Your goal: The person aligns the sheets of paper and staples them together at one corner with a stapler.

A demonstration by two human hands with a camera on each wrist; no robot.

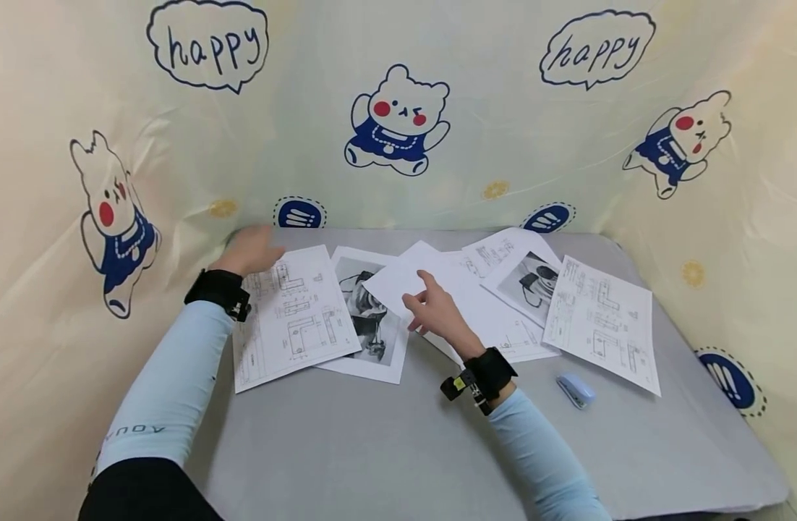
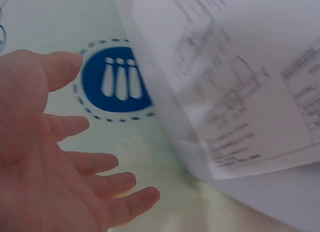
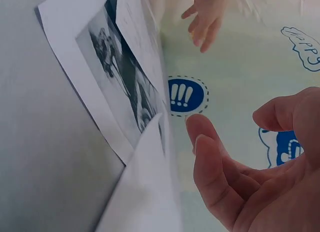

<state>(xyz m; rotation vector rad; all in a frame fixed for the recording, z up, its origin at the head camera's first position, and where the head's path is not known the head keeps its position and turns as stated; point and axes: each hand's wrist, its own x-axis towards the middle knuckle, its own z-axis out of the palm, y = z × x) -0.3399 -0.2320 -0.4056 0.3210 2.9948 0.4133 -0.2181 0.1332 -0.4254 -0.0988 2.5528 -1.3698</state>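
Note:
Above the far left corner of a sheet with technical drawings (image 1: 297,315) is my left hand (image 1: 249,251). In the left wrist view its fingers are spread and nothing is between them. My right hand (image 1: 437,307) is over a blank white sheet (image 1: 398,278) near the middle of the table. The right wrist view shows its fingers loosely bent, thumb apart, holding nothing. Between the hands, a sheet with a black-and-white photo (image 1: 375,322) lies partly under the drawing sheet and the blank one.
Right of the middle lie a second photo sheet (image 1: 531,282) and another drawing sheet (image 1: 603,322), overlapping. A small blue stapler (image 1: 576,391) rests on the grey table (image 1: 372,449) in front of them. A patterned curtain (image 1: 489,94) encloses the back and sides.

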